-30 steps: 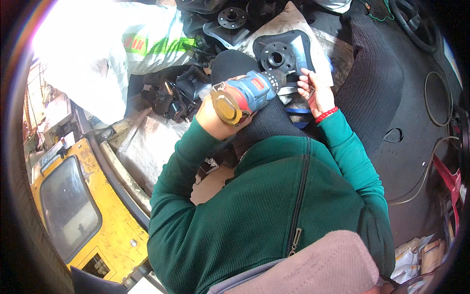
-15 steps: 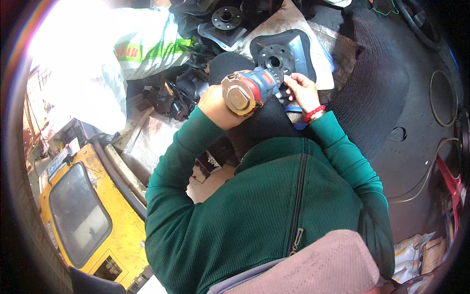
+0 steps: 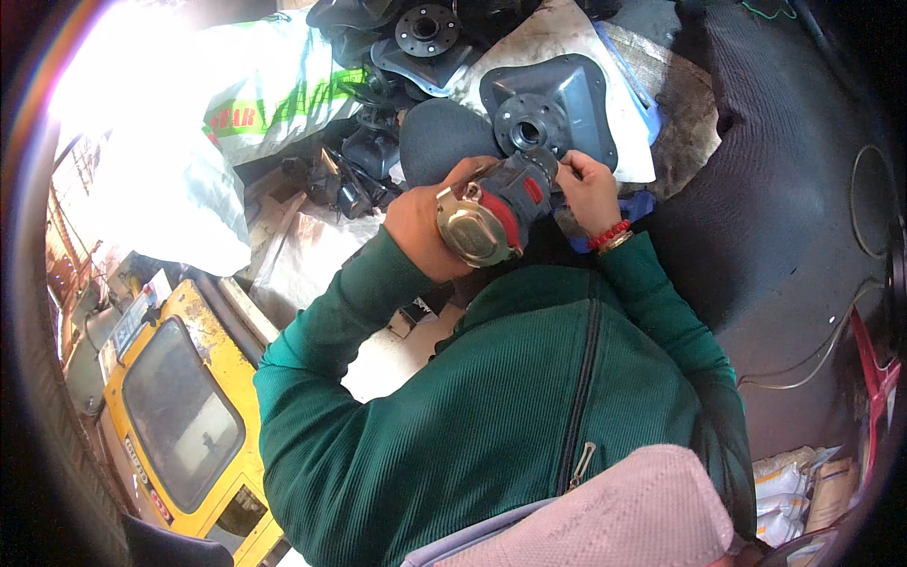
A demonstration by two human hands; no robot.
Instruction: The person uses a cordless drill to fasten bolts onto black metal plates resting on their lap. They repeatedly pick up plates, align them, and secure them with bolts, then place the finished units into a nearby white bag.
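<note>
My left hand (image 3: 416, 227) is wrapped around a cordless drill (image 3: 518, 198) with a dark body, a red band and a gold-coloured rear end. The drill's front end points up and right, over the edge of a black moulded part (image 3: 578, 83). That part has a flared, four-cornered base and a round flange (image 3: 531, 126) with a central hole and small holes around it. My right hand (image 3: 593, 196), wearing a red bead bracelet, is pinched beside the drill's front end. Whatever its fingertips hold is too small or hidden to make out.
A similar black flanged part (image 3: 427, 33) lies beyond, among dark pieces. White-and-green plastic sacks (image 3: 283, 104) stand at the left, above a yellow panel with a window (image 3: 184, 406). A pale sheet (image 3: 635, 151) lies under the part. At right are a loose cable (image 3: 822, 350) and a red frame (image 3: 877, 378).
The drill and both hands sit slightly lower in the picture, and the drill has swung a little to the right. The whole view has also shifted somewhat. Both hands keep their grips.
</note>
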